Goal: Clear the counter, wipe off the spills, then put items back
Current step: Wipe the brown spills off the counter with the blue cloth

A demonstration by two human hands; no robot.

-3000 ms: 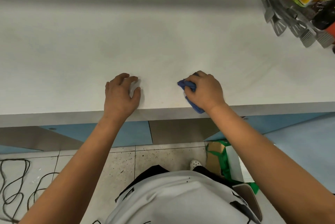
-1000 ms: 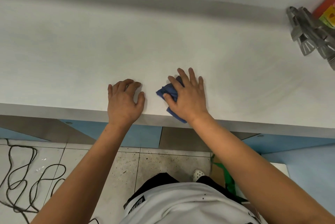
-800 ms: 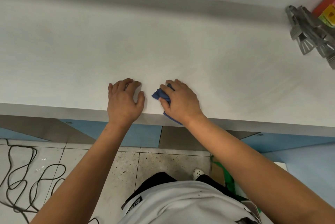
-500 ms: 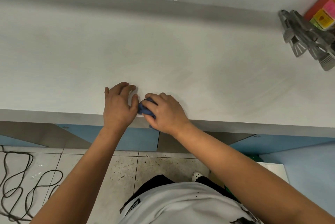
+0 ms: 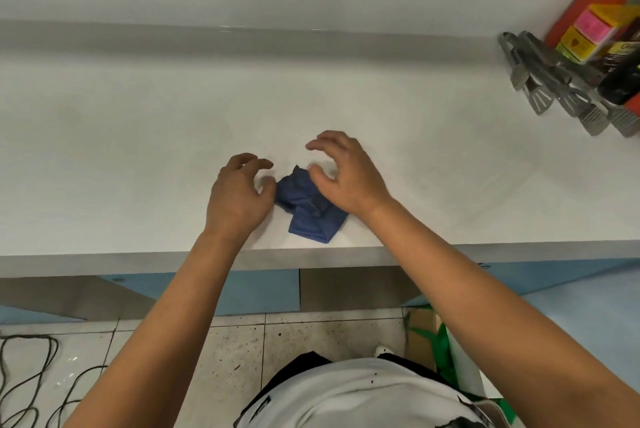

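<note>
— Lying crumpled near the counter (image 5: 138,136) edge, the blue cloth (image 5: 308,207) is flanked by the left hand (image 5: 237,193) and right hand (image 5: 346,174), both spread, nothing gripped.

— If it is nudged, it could be knocked off the edge.

The cloth (image 5: 308,209) lies on the counter (image 5: 138,136) near its front edge, between my left hand (image 5: 239,195) and my right hand (image 5: 346,178). Far to the right, tongs (image 5: 568,88) lie before boxes (image 5: 588,29) and a bottle (image 5: 623,77).
</note>
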